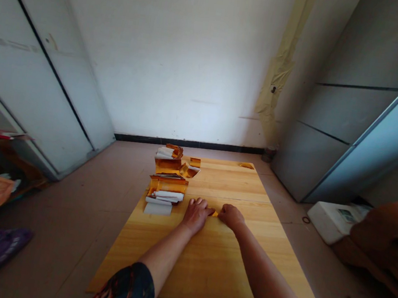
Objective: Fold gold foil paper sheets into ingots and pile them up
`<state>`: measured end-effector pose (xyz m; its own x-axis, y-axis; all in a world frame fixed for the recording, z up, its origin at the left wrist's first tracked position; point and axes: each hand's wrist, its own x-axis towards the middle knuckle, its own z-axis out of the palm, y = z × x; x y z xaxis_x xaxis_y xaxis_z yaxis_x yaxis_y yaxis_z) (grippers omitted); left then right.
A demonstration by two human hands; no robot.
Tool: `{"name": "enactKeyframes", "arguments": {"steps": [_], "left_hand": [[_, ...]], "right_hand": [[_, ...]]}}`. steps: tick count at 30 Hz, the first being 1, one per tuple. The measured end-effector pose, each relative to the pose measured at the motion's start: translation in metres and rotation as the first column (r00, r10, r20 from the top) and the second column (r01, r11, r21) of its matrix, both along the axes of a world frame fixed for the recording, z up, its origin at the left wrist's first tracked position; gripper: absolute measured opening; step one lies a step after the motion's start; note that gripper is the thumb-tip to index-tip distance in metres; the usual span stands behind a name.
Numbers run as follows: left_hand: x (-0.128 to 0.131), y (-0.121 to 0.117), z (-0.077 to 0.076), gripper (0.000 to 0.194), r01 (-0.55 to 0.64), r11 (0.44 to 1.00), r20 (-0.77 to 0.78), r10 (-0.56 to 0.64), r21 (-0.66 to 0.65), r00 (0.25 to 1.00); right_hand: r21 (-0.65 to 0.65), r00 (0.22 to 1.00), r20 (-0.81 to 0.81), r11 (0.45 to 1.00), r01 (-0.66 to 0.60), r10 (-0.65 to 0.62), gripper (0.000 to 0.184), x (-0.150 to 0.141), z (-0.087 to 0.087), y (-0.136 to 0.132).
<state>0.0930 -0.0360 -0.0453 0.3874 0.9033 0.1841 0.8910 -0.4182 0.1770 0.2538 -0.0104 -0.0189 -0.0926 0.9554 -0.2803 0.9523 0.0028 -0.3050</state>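
Observation:
Between my hands a small bit of shiny gold paper (215, 214) shows on the wooden table (214, 262); the rest of it is hidden. My left hand (197, 215) rests low on the tabletop with bent fingers, its thumb holding the paper's left side. Curled fingers of my right hand (231, 216) pinch the right side. To the left of my hands lies a stack of gold paper sheets (168, 184), with rolled white pieces (167, 196) and a flat white sheet (158, 208) at its near side.
More curled gold paper (168, 166) lies at the table's far left, with a gold scrap (246, 165) at the far right corner. Beyond are a white wall (194, 71) and a grey refrigerator (334, 112). A white box (331, 221) and wooden chair (372, 243) stand right.

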Motion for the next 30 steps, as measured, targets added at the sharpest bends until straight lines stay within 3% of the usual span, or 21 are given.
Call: {"name": "enactKeyframes", "arguments": {"steps": [7,10,14,17,21,30], "left_hand": [[-0.001,-0.001,0.001,0.025,-0.027,0.998,-0.013,0.027,-0.049,1.0],[0.001,0.0,-0.001,0.028,-0.06,0.995,-0.004,0.059,-0.075,0.998],[0.0,0.002,-0.004,0.034,-0.056,0.995,0.009,0.057,-0.088,0.998],[-0.002,0.005,-0.006,0.035,-0.06,0.994,0.023,0.062,-0.09,0.998],[-0.006,0.007,-0.011,0.033,-0.07,0.991,0.061,0.077,-0.11,0.995],[-0.015,0.005,-0.022,0.039,-0.089,0.99,0.214,0.111,-0.108,0.971]], "right_hand": [[0.062,0.994,-0.048,0.993,0.103,-0.1,0.018,-0.007,-0.003,-0.001],[0.117,0.965,-0.228,0.98,0.161,-0.132,0.013,-0.013,-0.007,0.001],[0.056,0.907,-0.403,0.986,0.16,-0.124,0.01,-0.018,-0.015,0.005],[0.098,0.934,-0.351,0.99,0.104,-0.063,0.007,-0.019,-0.019,0.011],[0.055,0.96,-0.28,0.998,0.027,-0.01,0.005,-0.02,-0.019,0.021],[0.016,0.958,-0.288,1.0,0.005,0.0,0.014,-0.018,-0.019,0.023]]}}
